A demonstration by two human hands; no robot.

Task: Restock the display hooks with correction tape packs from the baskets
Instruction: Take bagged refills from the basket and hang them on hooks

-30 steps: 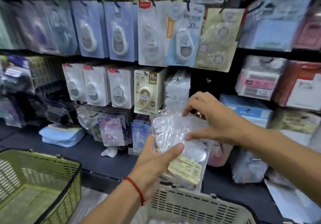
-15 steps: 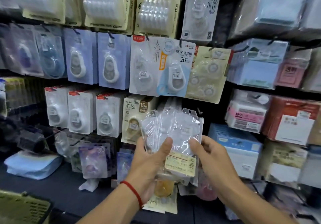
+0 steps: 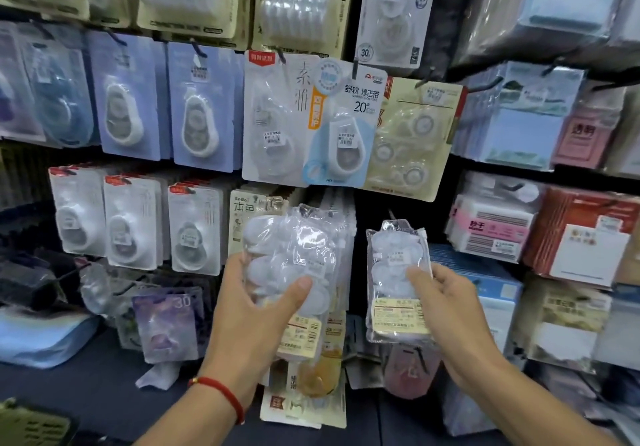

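Clear-plastic pack stack (image 3: 291,265) gripped in left hand (image 3: 252,321); single pack (image 3: 398,283) pinched in right hand (image 3: 450,321), right of stack.

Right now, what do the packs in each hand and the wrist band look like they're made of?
Pack in right hand: clear glossy plastic film, crinkled, glare-streaked; paper-like label. Stack in left hand: seemingly the same film. Red band: probably cord or thread, matte.

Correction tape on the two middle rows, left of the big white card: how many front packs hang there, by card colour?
Blue-card packs, upper row: 2
White-card packs with a red corner, lower row: 3
Total: 5
More packs hang behind each; their number cannot be told.
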